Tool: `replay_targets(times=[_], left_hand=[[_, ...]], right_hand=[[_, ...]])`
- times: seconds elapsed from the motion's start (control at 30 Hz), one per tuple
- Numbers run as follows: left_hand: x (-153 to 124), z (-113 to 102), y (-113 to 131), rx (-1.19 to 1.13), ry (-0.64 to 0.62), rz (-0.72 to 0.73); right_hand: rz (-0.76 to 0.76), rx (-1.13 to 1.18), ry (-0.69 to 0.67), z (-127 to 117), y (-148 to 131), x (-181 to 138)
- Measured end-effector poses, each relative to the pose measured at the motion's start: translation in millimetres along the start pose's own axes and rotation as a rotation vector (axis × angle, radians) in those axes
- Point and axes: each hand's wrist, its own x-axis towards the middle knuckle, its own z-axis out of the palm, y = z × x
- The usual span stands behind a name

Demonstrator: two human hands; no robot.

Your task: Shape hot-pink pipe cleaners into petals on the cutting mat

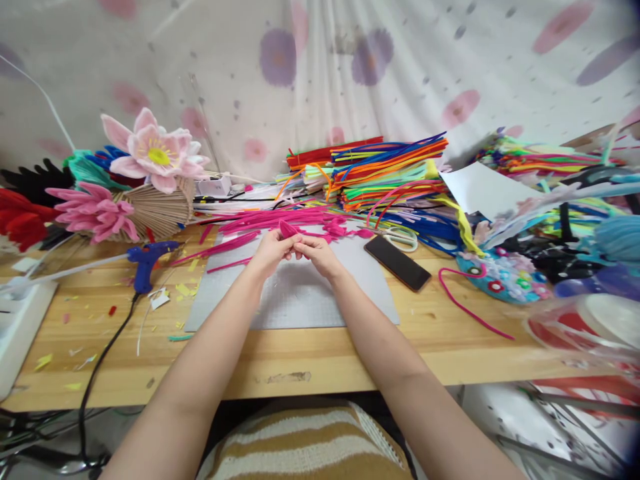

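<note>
The bench spans my whole view, with tied bundles of coloured pipe cleaners heaped along its back edge. The grey mat lies in the middle, its near edge just short of the bench's front edge. Across the mat's far edge run loose magenta stems. The blue glue gun sits toward the bench's left end, apart from my work; the phone lies at the mat's right edge, near the far corner, with the scissors just behind it.

My left hand and right hand meet over the mat's far half, fingertips narrowed to a pinch on the magenta piece, which pokes up between them. My fingers hide its lower end. I judge this to be a shaping step, bending or twisting the piece; the next move seems to call for a steady left grip while the right fingertips work that end.
</note>
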Motion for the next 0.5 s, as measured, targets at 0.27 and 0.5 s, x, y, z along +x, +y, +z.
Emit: replay_targets(times=[0.27,0.5], left_hand=[[-3.4,2.3,2.1,0.127,0.060,0.069],[-6.8,1.6,11.0,0.223,0.053,0.098]], right_hand=[[-0.018,0.018,0.031,4.8,-2.5,-1.8],[0.024,-0.025,-0.016,-5.4,-9.2,-3.4]])
